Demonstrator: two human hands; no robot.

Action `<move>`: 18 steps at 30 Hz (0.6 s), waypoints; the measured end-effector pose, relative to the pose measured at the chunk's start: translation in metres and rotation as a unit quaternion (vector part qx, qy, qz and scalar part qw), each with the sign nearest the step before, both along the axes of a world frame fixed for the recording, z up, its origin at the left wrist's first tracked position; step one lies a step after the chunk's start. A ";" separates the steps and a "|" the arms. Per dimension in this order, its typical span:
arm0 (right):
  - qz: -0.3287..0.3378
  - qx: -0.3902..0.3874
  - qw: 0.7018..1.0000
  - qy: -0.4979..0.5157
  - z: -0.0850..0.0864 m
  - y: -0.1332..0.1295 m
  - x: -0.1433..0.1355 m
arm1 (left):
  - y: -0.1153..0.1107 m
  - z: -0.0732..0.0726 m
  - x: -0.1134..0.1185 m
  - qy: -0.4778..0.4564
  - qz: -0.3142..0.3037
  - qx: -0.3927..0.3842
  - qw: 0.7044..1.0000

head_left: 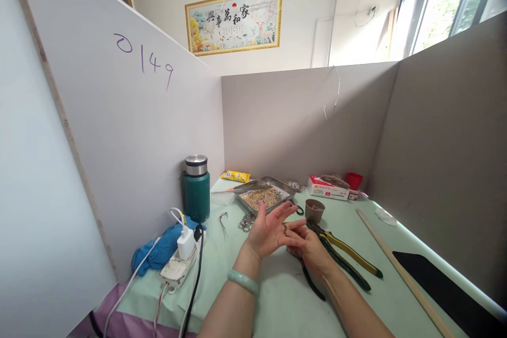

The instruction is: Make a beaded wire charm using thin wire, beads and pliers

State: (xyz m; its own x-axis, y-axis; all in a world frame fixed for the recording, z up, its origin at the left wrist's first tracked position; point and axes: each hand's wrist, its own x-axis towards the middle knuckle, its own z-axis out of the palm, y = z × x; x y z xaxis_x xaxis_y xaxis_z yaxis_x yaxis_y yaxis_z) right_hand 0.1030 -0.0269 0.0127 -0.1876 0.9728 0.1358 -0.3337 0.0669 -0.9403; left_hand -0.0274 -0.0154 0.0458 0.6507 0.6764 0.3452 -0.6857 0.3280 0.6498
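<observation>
My left hand [273, 229] is turned palm up with its fingers spread. A ring sits on one finger and a pale green bangle [242, 281] is around the wrist. My right hand [311, 251] is closed against the left fingertips; what it pinches, if anything, is hidden. Small dark-handled pliers [312, 282] show under my right hand, and I cannot tell whether they are held. Larger pliers with green and yellow handles [344, 253] lie just to the right. Behind my hands is a metal tray [291, 190] of small gold-coloured beads.
A brown cup [315, 212] and a red-and-white box [328, 189] stand at the back. Chain pieces [245, 223] lie beside the tray. On the left are a green bottle [197, 193] and a power strip [180, 269] with cables. A wooden strip [400, 269] lies right. Partitions enclose the table.
</observation>
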 end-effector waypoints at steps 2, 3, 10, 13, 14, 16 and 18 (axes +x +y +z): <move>0.004 0.005 1.000 0.005 -0.002 0.001 0.001 | 0.001 -0.001 0.001 0.011 0.006 0.012 1.000; 0.004 0.004 1.000 0.002 -0.002 0.002 0.002 | 0.002 -0.002 0.002 0.023 0.023 0.022 0.999; -0.231 0.005 0.970 -0.081 -0.016 0.023 0.029 | 0.003 -0.016 0.012 0.246 0.379 0.284 0.845; -0.275 0.044 0.956 -0.093 -0.017 0.027 0.036 | -0.003 -0.019 0.015 0.271 0.387 0.376 0.797; -0.281 0.060 0.953 -0.098 -0.016 0.026 0.037 | -0.004 -0.020 0.016 0.276 0.381 0.389 0.792; -0.282 0.112 0.945 -0.121 -0.012 0.023 0.036 | -0.005 -0.023 0.017 0.291 0.362 0.415 0.782; -0.267 0.185 0.930 -0.171 -0.006 0.019 0.035 | -0.007 -0.026 0.019 0.318 0.336 0.448 0.765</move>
State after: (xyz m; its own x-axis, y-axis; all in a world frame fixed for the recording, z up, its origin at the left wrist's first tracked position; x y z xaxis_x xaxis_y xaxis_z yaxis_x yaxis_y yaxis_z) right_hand 0.1376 -0.0075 0.0065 0.2143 0.8382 0.5014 0.1542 0.4778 -0.8648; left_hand -0.0084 -0.0219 0.0200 0.4888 0.6091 0.6245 0.0454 -0.7327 0.6791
